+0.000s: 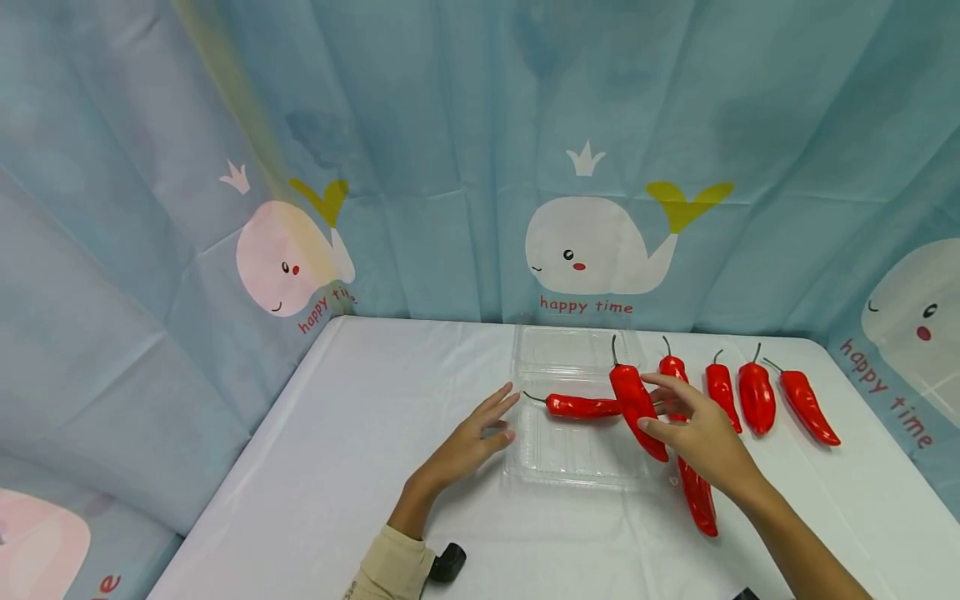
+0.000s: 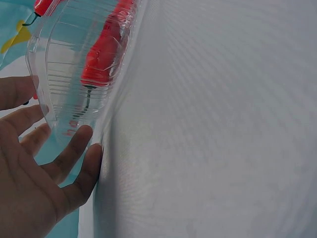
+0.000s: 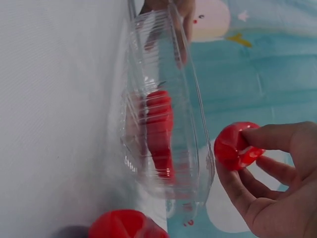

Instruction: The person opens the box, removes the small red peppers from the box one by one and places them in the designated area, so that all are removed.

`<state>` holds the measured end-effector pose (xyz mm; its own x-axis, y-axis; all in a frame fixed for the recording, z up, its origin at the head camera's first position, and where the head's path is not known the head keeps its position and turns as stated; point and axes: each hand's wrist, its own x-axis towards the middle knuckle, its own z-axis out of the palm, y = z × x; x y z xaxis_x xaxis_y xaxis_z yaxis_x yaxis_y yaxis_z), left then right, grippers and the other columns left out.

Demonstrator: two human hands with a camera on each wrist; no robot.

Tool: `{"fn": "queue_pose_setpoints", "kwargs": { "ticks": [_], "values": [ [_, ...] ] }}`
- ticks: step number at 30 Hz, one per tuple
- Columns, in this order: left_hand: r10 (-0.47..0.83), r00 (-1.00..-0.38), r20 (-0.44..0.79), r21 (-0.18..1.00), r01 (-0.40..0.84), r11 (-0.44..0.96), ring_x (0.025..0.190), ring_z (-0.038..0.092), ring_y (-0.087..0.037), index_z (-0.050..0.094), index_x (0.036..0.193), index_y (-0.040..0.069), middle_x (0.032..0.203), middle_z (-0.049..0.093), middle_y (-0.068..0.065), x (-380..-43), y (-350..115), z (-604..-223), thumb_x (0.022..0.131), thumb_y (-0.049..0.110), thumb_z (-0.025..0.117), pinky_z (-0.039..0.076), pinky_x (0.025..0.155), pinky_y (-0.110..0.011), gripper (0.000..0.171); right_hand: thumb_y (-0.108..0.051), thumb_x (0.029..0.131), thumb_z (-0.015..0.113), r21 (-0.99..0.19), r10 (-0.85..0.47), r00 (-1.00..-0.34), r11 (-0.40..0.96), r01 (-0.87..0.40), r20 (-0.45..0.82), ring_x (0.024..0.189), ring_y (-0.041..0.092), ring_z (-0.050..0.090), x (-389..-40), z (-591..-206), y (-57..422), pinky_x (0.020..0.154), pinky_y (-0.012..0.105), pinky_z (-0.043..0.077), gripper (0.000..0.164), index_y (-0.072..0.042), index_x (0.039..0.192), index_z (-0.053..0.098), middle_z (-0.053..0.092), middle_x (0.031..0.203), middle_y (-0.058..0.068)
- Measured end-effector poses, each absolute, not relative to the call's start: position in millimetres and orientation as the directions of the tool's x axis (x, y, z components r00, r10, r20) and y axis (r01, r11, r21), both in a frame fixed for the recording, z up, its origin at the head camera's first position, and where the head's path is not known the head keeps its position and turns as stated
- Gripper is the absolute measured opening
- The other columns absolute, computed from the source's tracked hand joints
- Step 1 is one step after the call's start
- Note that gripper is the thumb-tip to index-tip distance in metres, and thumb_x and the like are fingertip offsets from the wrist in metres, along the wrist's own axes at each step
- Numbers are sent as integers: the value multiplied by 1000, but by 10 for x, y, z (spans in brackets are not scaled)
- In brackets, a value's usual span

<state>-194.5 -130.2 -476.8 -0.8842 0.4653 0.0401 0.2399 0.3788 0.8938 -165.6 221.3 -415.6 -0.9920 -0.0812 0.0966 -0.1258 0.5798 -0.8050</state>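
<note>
In the head view my right hand (image 1: 705, 437) pinches a red chili pepper (image 1: 630, 396) between thumb and fingers, stem pointing away, above the right side of a clear plastic box (image 1: 570, 467). Another red chili pepper (image 1: 577, 407) lies sideways inside the box, its stem toward the left wall. At that left wall is my left hand (image 1: 465, 450), fingers spread and nearly straight. The left wrist view shows those fingertips right at the end of the box (image 2: 59, 106). From the right wrist, the held pepper (image 3: 233, 146) appears beside the box rim.
Several red chili peppers lie right of the box, including a slim one (image 1: 720, 387), a wide one (image 1: 757, 396) and a far-right one (image 1: 810, 408). One more pepper (image 1: 699, 504) lies near the box's front right corner. A blue whale-print curtain (image 1: 450, 250) borders the white table (image 1: 337, 467).
</note>
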Motion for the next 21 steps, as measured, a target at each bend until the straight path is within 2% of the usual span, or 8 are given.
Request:
{"fn": "queue_pose_setpoints", "kwargs": {
  "ticks": [5, 12, 21],
  "values": [
    [468, -883, 36, 897, 235, 374, 141, 54, -37, 35, 167, 14, 179, 16, 3, -1938, -1301, -4754, 110, 20, 55, 41, 116, -65, 60, -22, 94, 80, -804, -72, -995, 586, -103, 76, 124, 47, 60, -1595, -4160, 2286, 79, 49, 66, 72, -13, 158, 48, 62, 136, 23],
    [478, -877, 46, 902, 242, 358, 141, 53, -38, 35, 167, 13, 179, 17, -2, -1935, -1307, -4739, 111, 18, 54, 41, 116, -65, 59, -26, 96, 80, -797, -59, -996, 598, -86, 64, 121, 42, 63, -1509, -4166, 2388, 78, 39, 66, 72, -12, 159, 47, 61, 136, 22],
    [474, -880, 38, 899, 237, 369, 141, 53, -37, 35, 167, 14, 179, 16, 3, -1936, -1307, -4750, 110, 19, 54, 41, 117, -64, 60, -35, 99, 76, -788, -11, -1000, 616, -6, -1, 125, 47, 61, -1421, -4221, 2578, 80, 42, 66, 77, -9, 162, 41, 59, 141, 27]
  ]
}}
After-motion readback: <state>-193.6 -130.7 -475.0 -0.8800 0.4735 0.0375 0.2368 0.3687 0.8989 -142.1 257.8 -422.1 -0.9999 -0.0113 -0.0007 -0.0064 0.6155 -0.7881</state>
